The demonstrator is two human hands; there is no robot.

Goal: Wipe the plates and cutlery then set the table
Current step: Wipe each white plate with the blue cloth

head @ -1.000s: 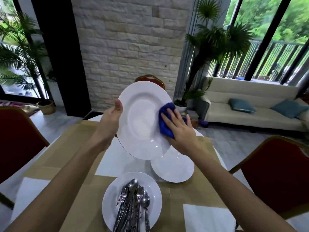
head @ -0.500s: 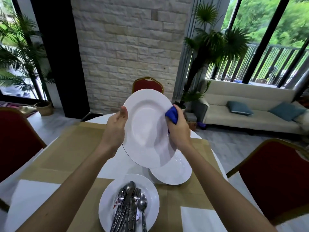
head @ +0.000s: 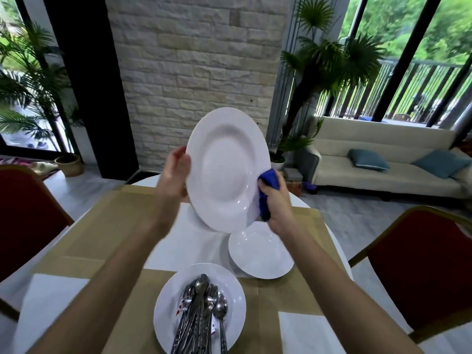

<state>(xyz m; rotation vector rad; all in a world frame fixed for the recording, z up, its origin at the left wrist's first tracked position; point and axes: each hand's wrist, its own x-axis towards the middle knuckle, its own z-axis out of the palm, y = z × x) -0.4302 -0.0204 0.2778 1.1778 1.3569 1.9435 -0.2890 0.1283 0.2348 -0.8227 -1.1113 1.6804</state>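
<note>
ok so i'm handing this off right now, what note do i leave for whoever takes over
Left hand holds the raised plate by its left rim, tilted up off the table.
Right hand grips the blue cloth against that plate's right rim.
On the table: a second plate lies bare; a third plate, nearest, carries the cutlery in a pile. White napkins lie at the near corners.
Done: wiping of the raised plate is under way; cannot tell whether the second plate is wiped.
Left: finish the plates, wipe the cutlery, set the places.

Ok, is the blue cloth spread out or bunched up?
Bunched: the right hand grips the blue cloth wadded against the plate rim.
</note>
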